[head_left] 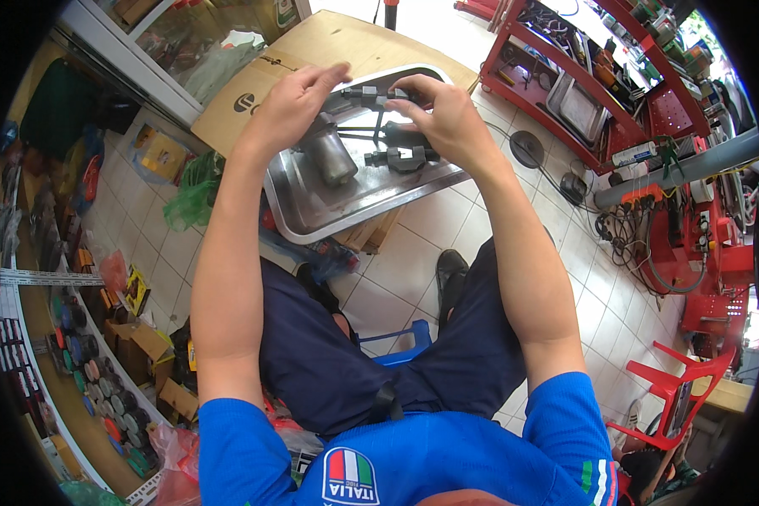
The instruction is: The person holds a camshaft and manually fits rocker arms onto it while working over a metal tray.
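Over the far part of a shallow metal tray (pixel 291 223), my right hand (pixel 447 118) has its thumb and index finger closed on a dark steel clamp-like part (pixel 367 95) with a threaded-looking end. My left hand (pixel 291 110) is at that part's left end, fingers stretched out; its lower fingers are partly hidden. A second, similar dark notched part (pixel 405 158) lies in the tray below my right hand. Left of it a dull grey metal cylinder (pixel 333 160) rests on its side. Thin dark rods (pixel 358 132) run between the cylinder and the clamp-like parts.
The tray sits on a cardboard-covered surface (pixel 329 42), its near edge overhanging. A blue plastic stool (pixel 409 341) shows between my legs. Shelves with small goods (pixel 101 396) line the left. A red tool cart (pixel 557 84) and red chair (pixel 683 388) are at right.
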`<act>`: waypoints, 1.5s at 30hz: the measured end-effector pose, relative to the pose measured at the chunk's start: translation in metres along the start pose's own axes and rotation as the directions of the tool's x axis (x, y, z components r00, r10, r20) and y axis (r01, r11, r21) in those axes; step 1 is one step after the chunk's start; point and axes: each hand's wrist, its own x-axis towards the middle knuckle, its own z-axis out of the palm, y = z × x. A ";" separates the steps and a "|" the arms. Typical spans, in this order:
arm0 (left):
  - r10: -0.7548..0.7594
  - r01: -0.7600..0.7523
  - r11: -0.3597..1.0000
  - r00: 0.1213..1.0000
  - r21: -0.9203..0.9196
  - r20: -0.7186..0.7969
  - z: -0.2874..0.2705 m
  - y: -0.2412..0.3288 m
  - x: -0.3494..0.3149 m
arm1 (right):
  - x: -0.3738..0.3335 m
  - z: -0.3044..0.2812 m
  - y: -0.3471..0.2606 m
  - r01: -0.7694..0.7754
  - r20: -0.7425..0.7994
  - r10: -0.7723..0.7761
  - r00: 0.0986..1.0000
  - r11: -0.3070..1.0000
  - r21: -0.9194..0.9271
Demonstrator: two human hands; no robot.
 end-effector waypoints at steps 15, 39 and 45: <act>-0.014 0.016 1.000 0.997 0.026 -0.072 0.002 -0.001 -0.002 | 0.004 0.007 0.013 0.102 -0.073 -0.102 0.992 0.995 0.002; 0.248 -0.239 0.950 0.969 0.202 -0.018 0.015 0.011 -0.004 | 0.002 0.003 0.006 0.069 -0.021 -0.070 0.997 0.997 -0.046; 0.177 -0.166 0.963 0.984 0.214 -0.033 0.016 0.008 -0.003 | 0.001 -0.004 0.000 -0.005 -0.049 0.011 0.999 0.994 0.105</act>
